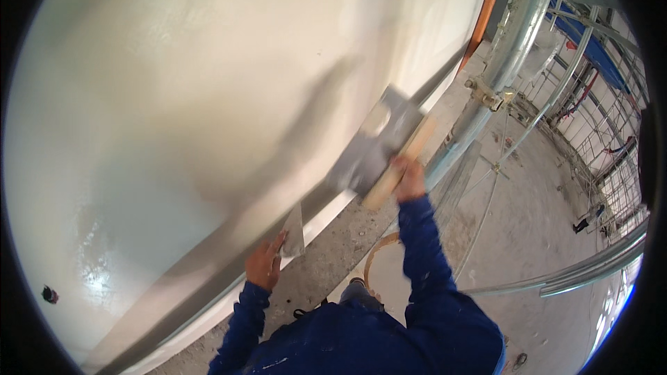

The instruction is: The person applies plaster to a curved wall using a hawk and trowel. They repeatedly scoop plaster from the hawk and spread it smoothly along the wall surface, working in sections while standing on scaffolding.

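My right hand (pixel 411 179) is closed round the wooden handle (pixel 386 185) of a wide, flat plastering blade (pixel 361 153). A dab of pale plaster (pixel 377 121) sits on the blade's grey face, and the blade is tilted close to the wall. Lower and to the left, my left hand (pixel 264 265) grips a small putty knife (pixel 294 229), its blade pointing up by the wall's lower part. Its handle is hidden in my fingers. Whether either blade touches the wall I cannot tell. Smooth pale plaster covers the wall (pixel 208 62), with shadows across it.
A metal scaffold pole (pixel 524 28) with a clamp (pixel 492 95) rises close at my right. An orange pipe (pixel 488 7) runs along the wall's far edge. Near my feet lies a round brown rim (pixel 370 262). Scaffolding and a distant person (pixel 588 221) are at far right.
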{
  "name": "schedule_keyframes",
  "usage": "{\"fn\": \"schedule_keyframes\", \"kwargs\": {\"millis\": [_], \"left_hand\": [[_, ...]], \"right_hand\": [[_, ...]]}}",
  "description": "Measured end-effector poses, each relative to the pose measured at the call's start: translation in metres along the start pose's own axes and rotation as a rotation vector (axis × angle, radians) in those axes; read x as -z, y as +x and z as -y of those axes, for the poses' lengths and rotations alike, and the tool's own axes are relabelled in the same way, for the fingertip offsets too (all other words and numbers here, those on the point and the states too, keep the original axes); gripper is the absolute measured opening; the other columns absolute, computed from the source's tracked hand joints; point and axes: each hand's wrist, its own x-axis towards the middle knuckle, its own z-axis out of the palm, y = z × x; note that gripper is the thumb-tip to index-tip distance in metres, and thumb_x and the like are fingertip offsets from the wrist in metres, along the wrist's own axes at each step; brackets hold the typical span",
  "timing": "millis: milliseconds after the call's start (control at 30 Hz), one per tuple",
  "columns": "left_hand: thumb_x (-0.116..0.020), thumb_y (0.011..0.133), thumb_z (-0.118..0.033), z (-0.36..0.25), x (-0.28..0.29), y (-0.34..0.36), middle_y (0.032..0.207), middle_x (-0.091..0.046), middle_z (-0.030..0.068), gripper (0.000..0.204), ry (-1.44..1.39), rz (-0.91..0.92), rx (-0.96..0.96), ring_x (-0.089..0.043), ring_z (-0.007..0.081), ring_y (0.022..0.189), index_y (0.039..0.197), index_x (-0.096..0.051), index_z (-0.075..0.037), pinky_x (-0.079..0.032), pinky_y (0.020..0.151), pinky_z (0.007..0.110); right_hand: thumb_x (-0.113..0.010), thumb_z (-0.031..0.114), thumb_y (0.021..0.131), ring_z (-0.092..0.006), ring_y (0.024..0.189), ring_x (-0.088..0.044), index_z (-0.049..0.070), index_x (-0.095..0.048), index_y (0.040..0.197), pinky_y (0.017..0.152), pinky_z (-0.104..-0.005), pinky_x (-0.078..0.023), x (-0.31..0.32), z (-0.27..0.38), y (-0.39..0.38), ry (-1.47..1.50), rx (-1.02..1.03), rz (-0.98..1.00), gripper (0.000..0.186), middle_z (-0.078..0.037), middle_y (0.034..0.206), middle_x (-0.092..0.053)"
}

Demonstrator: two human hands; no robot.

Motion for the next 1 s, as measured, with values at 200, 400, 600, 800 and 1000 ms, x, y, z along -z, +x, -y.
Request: {"fn": "schedule_keyframes", "kwargs": {"millis": [200, 400, 600, 800, 1000], "left_hand": [[-0.057, 0.069, 0.003, -0.01, -0.008, -0.024, 0.079, -0.054, 0.0137, 0.059, -0.188, -0.102, 0.127, -0.055, 0.0312, 0.068, 0.124, -0.05, -0.019, -0.045, 0.061, 0.036], [-0.058, 0.073, 0.001, -0.002, -0.011, -0.025, 0.082, -0.057, 0.0143, 0.055, -0.197, -0.064, 0.232, -0.056, 0.0291, 0.064, 0.124, -0.049, -0.017, -0.046, 0.06, 0.034], [-0.059, 0.075, -0.002, -0.003, -0.006, -0.011, 0.084, -0.058, 0.0159, 0.051, -0.197, -0.066, 0.261, -0.057, 0.0319, 0.067, 0.123, -0.05, -0.015, -0.047, 0.062, 0.035], [-0.058, 0.067, 0.005, -0.004, -0.009, -0.004, 0.078, -0.055, 0.013, 0.059, -0.271, -0.088, 0.236, -0.057, 0.03, 0.067, 0.122, -0.052, -0.015, -0.046, 0.061, 0.034], [-0.058, 0.068, 0.004, -0.002, -0.009, -0.004, 0.075, -0.053, 0.0123, 0.057, -0.328, -0.093, 0.169, -0.056, 0.0296, 0.065, 0.122, -0.051, -0.013, -0.045, 0.059, 0.035]], "right_hand": [[-0.062, 0.013, 0.066, -0.0199, 0.063, -0.056, -0.003, -0.059, 0.082, 0.06, -0.0326, -0.045, 0.022, 0.076, 0.226, -0.411, 0.369, -0.305, 0.022, -0.009, 0.07, -0.059], [-0.06, 0.019, 0.065, -0.0324, 0.078, -0.063, -0.002, -0.062, 0.094, 0.073, -0.0364, -0.048, 0.008, 0.094, 0.316, -0.83, 0.457, -0.513, 0.036, -0.021, 0.08, -0.064], [-0.059, 0.018, 0.066, -0.0322, 0.081, -0.063, 0.0, -0.061, 0.1, 0.074, -0.0367, -0.048, -0.004, 0.092, 0.342, -0.89, 0.451, -0.519, 0.038, -0.019, 0.084, -0.065], [-0.055, 0.014, 0.066, -0.0278, 0.074, -0.063, 0.001, -0.056, 0.109, 0.07, -0.0354, -0.048, 0.006, 0.08, 0.372, -0.764, 0.458, -0.285, 0.045, -0.016, 0.081, -0.064], [-0.055, 0.012, 0.065, -0.0246, 0.073, -0.061, 0.0, -0.055, 0.11, 0.067, -0.0335, -0.048, -0.027, 0.069, 0.333, -0.736, 0.437, -0.264, 0.047, -0.016, 0.081, -0.063]]}}
